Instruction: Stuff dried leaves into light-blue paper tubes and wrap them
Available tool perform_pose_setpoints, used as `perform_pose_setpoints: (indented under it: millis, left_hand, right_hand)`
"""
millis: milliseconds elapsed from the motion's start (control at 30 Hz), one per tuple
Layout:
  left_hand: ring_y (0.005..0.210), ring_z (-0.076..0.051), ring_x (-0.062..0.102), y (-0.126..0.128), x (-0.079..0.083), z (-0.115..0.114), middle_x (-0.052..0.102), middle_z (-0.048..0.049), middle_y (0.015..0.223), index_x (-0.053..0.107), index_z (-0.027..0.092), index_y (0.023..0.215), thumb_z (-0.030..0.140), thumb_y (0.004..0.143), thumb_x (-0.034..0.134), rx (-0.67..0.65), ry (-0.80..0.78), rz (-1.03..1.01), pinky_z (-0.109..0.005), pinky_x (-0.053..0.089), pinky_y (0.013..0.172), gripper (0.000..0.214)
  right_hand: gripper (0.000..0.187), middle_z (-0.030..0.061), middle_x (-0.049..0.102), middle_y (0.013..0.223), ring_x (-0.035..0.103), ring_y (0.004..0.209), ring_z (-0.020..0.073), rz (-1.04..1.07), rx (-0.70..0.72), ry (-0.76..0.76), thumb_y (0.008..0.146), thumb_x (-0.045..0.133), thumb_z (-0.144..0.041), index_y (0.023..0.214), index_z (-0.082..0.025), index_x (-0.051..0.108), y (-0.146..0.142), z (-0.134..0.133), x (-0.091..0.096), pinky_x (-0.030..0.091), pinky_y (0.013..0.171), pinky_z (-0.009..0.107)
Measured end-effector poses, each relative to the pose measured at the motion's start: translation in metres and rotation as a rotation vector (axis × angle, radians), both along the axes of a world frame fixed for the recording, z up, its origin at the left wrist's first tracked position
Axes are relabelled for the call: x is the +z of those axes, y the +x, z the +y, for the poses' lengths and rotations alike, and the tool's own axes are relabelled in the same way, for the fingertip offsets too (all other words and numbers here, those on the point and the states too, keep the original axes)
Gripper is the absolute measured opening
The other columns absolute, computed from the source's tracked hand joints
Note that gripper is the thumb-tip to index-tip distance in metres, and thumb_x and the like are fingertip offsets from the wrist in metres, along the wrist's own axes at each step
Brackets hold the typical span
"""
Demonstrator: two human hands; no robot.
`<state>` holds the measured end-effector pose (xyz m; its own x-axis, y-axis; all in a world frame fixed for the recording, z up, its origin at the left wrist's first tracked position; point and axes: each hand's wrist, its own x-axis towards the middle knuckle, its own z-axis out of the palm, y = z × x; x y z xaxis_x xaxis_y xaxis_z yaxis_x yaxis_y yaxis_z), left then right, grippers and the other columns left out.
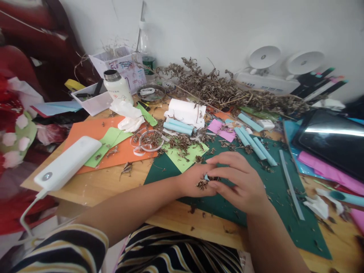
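Observation:
My left hand (195, 181) and my right hand (241, 182) meet over the dark green cutting mat (284, 204). Together they pinch a small light-blue paper piece (206, 177) with a clump of dried brown leaves (203, 184) against it. The left fingers are curled under the clump. Over it the right fingers are bent, with the fingertips pressed on it. Most of the blue piece is hidden between the hands.
Rolled light-blue paper tubes (253, 143), pink sheets (220, 129), a lime sheet (184, 155), tape rings (150, 140) and dried branches (222, 89) lie behind the hands. A white power bank (66, 163) sits left, a tablet (331, 142) right, a white bottle (116, 87) at the back.

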<state>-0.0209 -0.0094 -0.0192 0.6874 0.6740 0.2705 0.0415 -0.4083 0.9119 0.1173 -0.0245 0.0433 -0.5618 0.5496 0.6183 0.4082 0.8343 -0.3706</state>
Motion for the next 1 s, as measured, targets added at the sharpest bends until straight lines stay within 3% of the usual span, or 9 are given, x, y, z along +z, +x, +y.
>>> perform_pose_setpoints:
  millis: [167,367,533,700,1000]
  left_hand:
    - [0.068,-0.014,0.053,0.0,-0.001,0.0,0.053,-0.0014,0.069,0.046,0.015,0.07,0.031,0.067,0.056,-0.001,-0.014,-0.015,-0.025,0.043,0.065,0.019]
    - [0.06,-0.011,0.045,0.001,-0.003,-0.001,0.044,0.0012,0.062,0.041,0.015,0.068,0.027,0.065,0.052,0.01,-0.026,-0.106,-0.023,0.04,0.058,0.017]
    - [0.053,-0.008,0.039,0.001,0.005,-0.001,0.038,0.0043,0.055,0.037,0.016,0.065,0.02,0.064,0.048,-0.034,-0.085,-0.111,-0.02,0.035,0.052,0.012]
    - [0.052,-0.007,0.038,0.002,0.007,-0.002,0.037,0.0047,0.055,0.037,0.016,0.063,0.016,0.062,0.049,-0.008,-0.084,-0.121,-0.02,0.035,0.05,0.013]
    - [0.071,-0.014,0.052,0.006,0.0,-0.001,0.05,-0.0006,0.069,0.041,0.016,0.067,0.013,0.061,0.05,-0.08,-0.028,-0.206,-0.025,0.044,0.066,0.011]
  right_hand:
    - [0.009,0.0079,0.058,0.09,0.052,0.083,0.0184,0.006,0.013,-0.002,0.072,0.057,-0.022,0.081,-0.021,0.054,0.004,0.002,0.001,0.043,0.074,0.038]
    - [0.01,0.0066,0.057,0.09,0.052,0.085,0.0173,-0.002,0.013,-0.038,0.072,0.054,-0.012,0.075,-0.021,0.052,0.005,0.001,0.001,0.043,0.075,0.036]
    - [0.014,0.006,0.055,0.092,0.053,0.089,0.0166,0.082,-0.06,-0.309,0.074,0.049,-0.011,0.082,-0.022,0.048,0.005,-0.001,-0.003,0.046,0.073,0.033]
    - [0.016,0.0048,0.053,0.094,0.052,0.093,0.0153,0.206,-0.019,-0.538,0.074,0.046,-0.009,0.082,-0.023,0.044,0.002,-0.003,-0.008,0.045,0.075,0.03]
    - [0.022,0.0042,0.054,0.095,0.053,0.094,0.0148,0.298,0.017,-0.885,0.067,0.04,-0.003,0.077,-0.022,0.036,-0.006,-0.006,-0.006,0.045,0.073,0.03]
